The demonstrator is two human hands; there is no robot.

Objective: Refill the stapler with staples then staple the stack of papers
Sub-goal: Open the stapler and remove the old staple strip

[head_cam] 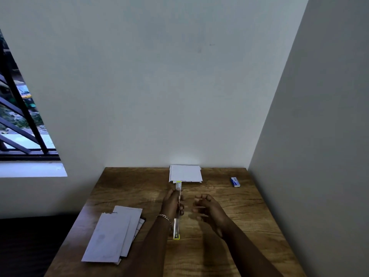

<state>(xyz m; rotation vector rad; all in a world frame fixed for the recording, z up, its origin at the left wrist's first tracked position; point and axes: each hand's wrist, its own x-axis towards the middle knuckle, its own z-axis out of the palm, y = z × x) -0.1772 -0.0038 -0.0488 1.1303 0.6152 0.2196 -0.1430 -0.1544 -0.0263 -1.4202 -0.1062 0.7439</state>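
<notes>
Left hand (172,202) grips the stapler (177,210), swung open flat into a long thin metal strip with yellow-green ends, far tip touching the white paper stack (185,173) by the wall. Right hand (207,206) hovers just beside, fingers loosely curled, empty. Likely refill step (staples unseen); next needs the small blue staple box (235,182) on the wood-grain counter (249,226).

Both bare forearms reach forward over the desk (259,216). The left hand (173,203), a chain bracelet at its wrist, has its grip closed around the stapler (177,212), fingers curled over its far half. The right hand (207,208) hovers just right of the stapler, fingers loosely curled, holding nothing.
</notes>
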